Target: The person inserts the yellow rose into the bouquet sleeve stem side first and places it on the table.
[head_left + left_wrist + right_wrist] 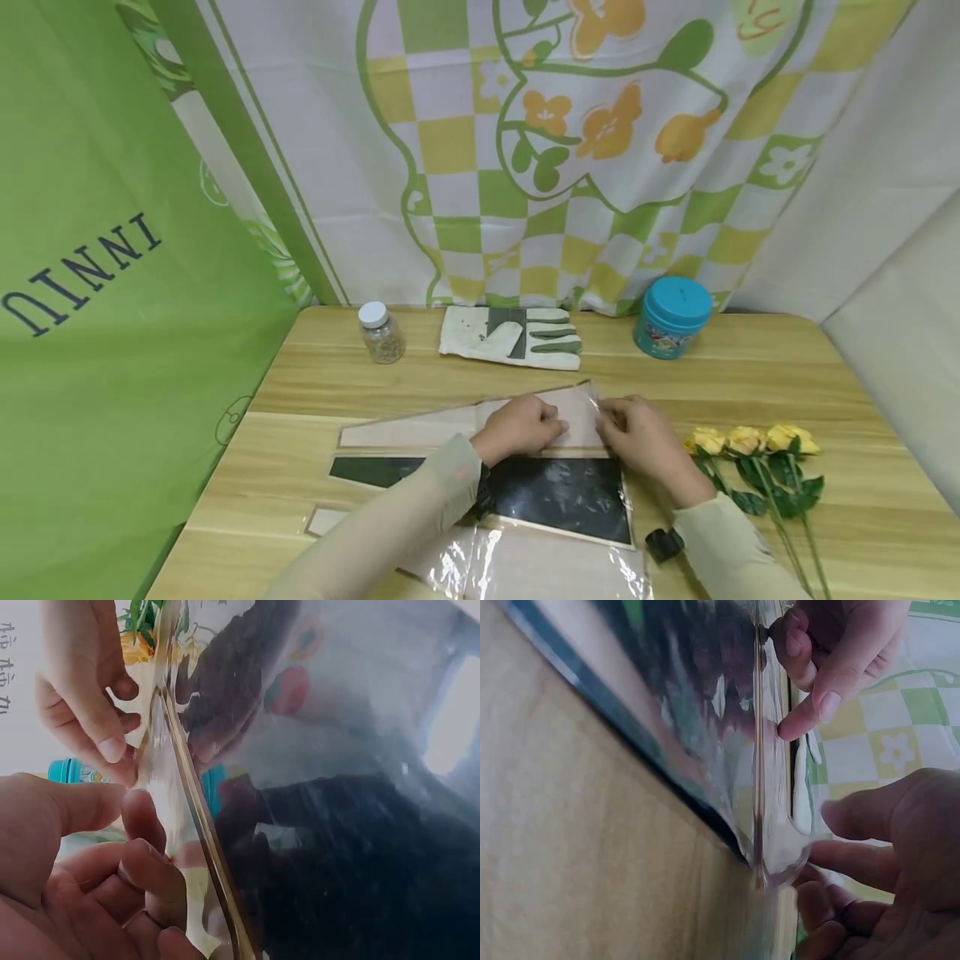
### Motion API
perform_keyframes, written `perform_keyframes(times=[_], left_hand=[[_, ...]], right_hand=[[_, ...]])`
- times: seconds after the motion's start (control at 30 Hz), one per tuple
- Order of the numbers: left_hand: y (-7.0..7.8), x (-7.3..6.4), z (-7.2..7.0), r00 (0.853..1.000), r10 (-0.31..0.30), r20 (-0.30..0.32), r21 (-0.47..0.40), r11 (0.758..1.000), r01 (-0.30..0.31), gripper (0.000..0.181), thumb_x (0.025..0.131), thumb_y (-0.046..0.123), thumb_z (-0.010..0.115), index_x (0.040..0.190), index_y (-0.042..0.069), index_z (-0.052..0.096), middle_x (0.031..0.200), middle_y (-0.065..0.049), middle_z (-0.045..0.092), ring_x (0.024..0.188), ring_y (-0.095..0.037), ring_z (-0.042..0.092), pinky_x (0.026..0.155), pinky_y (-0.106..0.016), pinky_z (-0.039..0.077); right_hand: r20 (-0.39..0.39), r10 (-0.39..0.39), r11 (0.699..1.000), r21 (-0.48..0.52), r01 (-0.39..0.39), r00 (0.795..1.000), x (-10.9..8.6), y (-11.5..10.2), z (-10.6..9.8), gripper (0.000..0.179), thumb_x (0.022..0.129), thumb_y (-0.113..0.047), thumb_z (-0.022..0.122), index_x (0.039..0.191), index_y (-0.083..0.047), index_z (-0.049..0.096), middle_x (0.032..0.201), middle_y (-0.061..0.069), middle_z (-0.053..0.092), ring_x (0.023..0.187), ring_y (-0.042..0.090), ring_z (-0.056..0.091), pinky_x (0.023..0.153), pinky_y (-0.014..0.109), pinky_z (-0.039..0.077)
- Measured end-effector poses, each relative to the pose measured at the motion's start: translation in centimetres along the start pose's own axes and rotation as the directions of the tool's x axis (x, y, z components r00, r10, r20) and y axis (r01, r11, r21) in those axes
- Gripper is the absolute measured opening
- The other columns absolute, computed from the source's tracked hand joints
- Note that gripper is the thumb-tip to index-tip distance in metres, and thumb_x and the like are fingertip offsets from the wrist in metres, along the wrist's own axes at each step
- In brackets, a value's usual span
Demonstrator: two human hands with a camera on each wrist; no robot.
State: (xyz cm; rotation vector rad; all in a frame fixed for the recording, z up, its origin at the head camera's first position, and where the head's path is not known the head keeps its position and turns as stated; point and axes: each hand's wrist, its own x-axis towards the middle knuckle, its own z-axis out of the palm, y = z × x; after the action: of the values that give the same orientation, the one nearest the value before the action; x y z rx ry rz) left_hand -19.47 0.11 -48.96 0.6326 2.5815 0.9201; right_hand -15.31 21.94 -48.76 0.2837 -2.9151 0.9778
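Note:
Three tapered flower sleeves of clear film lie spread on the table: a pale one (pixel 420 427) at the back, a black one (pixel 558 496) in the middle, another pale one (pixel 562 567) in front. My left hand (pixel 521 427) is over the back sleeve, its index fingertip touching the film in the right wrist view and its other fingers loosely bent. At that sleeve's right end, my right hand (pixel 641 437) holds the film's corner (pixel 787 862) at its fingertips. The left forearm hides parts of the black and front sleeves.
Three yellow roses (pixel 750 442) with green stems lie to the right. Along the back stand a white-capped jar (pixel 382 337) and a teal tub (pixel 671 321), with a white-and-grey work glove (pixel 480 337) between them. A patterned curtain (pixel 540 225) hangs behind the table (pixel 300 392).

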Motion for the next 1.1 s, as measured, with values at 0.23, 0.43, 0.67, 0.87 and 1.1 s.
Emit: perform_keyframes(times=[0.23, 0.43, 0.67, 0.87, 1.1], left_hand=[[1.0, 1.2, 0.4, 0.987, -0.105, -0.118, -0.395, 0.917, 0.050, 0.020, 0.099, 0.026, 0.068, 0.100, 0.009, 0.079, 0.084, -0.001, 0.073, 0.070, -0.011, 0.066, 0.060, -0.026, 0.058], [2.1, 2.1, 1.5, 0.968, -0.247, 0.048, -0.789, 0.584, 0.188, 0.015, 0.097, 0.013, 0.071, 0.095, -0.001, 0.077, 0.080, -0.012, 0.074, 0.067, -0.018, 0.071, 0.060, -0.028, 0.063], [2.5, 2.1, 2.0, 0.954, -0.287, 0.090, -0.826, 0.513, 0.232, 0.020, 0.094, 0.022, 0.077, 0.095, 0.002, 0.077, 0.084, -0.012, 0.074, 0.068, -0.016, 0.071, 0.062, -0.027, 0.063], [2.5, 1.9, 2.4, 0.943, -0.305, 0.134, -0.832, 0.483, 0.274, 0.007, 0.094, 0.006, 0.072, 0.096, 0.001, 0.077, 0.081, -0.013, 0.074, 0.063, -0.014, 0.068, 0.058, -0.024, 0.062], [1.0, 1.9, 1.8, 0.940, -0.299, 0.166, -0.852, 0.436, 0.289, 0.009, 0.094, 0.007, 0.070, 0.099, 0.001, 0.075, 0.082, -0.013, 0.072, 0.062, -0.014, 0.067, 0.058, -0.025, 0.062]], right_hand=[[-0.076, -0.011, 0.999, 0.040, 0.014, 0.997, -0.1, -0.6, -0.6, 0.027, 0.095, -0.001, 0.057, 0.117, 0.001, 0.074, 0.105, 0.015, 0.068, 0.087, 0.027, 0.062, 0.072, 0.044, 0.055], [-0.119, -0.017, 0.998, 0.062, 0.025, 0.993, -0.1, -1.1, -0.5, 0.028, 0.094, -0.002, 0.058, 0.115, -0.005, 0.076, 0.103, 0.010, 0.069, 0.080, 0.021, 0.062, 0.064, 0.038, 0.054], [-0.127, -0.017, 0.995, 0.099, 0.030, 0.992, -0.5, -1.1, 0.0, 0.023, 0.092, -0.005, 0.065, 0.113, -0.004, 0.076, 0.095, 0.004, 0.066, 0.076, 0.015, 0.061, 0.063, 0.033, 0.054], [-0.103, -0.003, 0.994, 0.107, 0.014, 0.995, -1.0, -0.6, 0.3, 0.024, 0.094, -0.005, 0.066, 0.116, -0.005, 0.075, 0.099, 0.004, 0.067, 0.078, 0.016, 0.061, 0.064, 0.034, 0.053], [-0.043, 0.099, 0.959, 0.270, -0.084, 0.994, -2.7, -0.2, -2.3, 0.035, 0.101, -0.018, 0.066, 0.133, -0.003, 0.065, 0.108, 0.009, 0.070, 0.093, 0.023, 0.065, 0.075, 0.034, 0.058]])
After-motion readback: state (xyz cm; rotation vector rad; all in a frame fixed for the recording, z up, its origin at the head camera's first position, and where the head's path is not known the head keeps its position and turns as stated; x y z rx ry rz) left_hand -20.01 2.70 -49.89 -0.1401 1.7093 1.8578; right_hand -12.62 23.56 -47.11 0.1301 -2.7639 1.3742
